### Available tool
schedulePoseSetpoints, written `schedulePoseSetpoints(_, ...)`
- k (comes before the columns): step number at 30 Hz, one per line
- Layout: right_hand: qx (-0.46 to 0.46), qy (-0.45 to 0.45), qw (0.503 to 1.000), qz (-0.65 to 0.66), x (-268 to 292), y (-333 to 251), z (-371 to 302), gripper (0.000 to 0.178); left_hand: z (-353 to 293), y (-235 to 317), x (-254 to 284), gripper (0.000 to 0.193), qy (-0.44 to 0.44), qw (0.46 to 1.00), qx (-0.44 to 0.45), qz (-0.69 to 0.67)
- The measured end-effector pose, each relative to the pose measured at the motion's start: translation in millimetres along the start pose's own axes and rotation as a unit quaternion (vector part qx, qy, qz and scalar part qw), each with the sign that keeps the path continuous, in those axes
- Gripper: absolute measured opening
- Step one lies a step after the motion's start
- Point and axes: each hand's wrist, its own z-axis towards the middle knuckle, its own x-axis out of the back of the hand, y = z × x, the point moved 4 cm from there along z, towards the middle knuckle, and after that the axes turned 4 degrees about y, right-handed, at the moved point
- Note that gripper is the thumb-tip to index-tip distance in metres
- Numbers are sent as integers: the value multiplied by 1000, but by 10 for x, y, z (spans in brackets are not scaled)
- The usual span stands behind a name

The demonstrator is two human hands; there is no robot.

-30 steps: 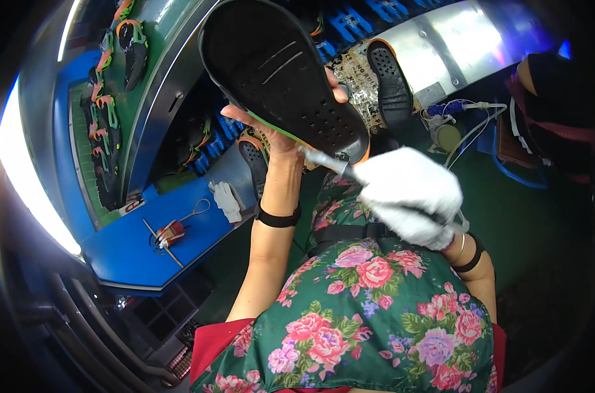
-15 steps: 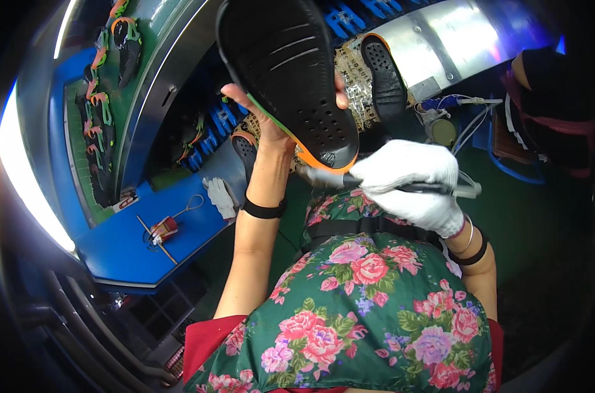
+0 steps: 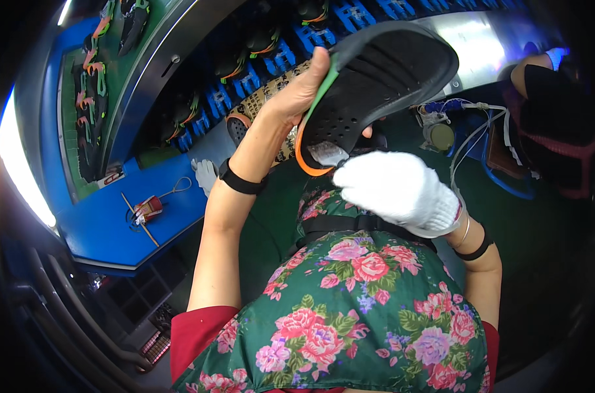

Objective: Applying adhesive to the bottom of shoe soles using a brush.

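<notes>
Here, curved perforated sole (image 3: 379, 82), knit-gloved right hand (image 3: 394, 190)

The left grip (image 3: 295, 99) holds a black sole (image 3: 392, 69).

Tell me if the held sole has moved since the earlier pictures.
Yes, to the right: the sole was left of the silver panel; its wide end now overlaps that panel in view.

A black sole (image 3: 389, 78) blocks the way ahead of the right hand (image 3: 397, 190); open room extends rightward toward white cables (image 3: 484, 105).
</notes>
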Motion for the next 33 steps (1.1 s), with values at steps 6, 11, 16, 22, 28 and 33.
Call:
schedulePoseSetpoints(6, -49, 23, 998, 45, 159, 38, 85, 26, 19, -131, 24, 106, 36, 995, 89, -33)
schedulePoseSetpoints(11, -237, 120, 911, 317, 283, 255, -58, 10, 40, -308, 119, 103, 24, 970, 93, -223)
schedulePoseSetpoints(16, -250, 259, 925, 122, 533, 319, -120, 20, 43, -780, 0, 52, 100, 941, -3, -322)
schedulePoseSetpoints(22, -144, 181, 973, -24, 636, 186, -5, 14, -113, -923, -162, 44, 181, 965, -20, -189)
schedulePoseSetpoints(28, -116, 186, 975, -42, 560, 81, -18, 16, -366, -933, -11, 49, 210, 970, -32, -121)
schedulePoseSetpoints(33, -123, 260, 957, -45, 614, 125, 34, 17, -339, -592, -355, 75, 77, 875, -91, -470)
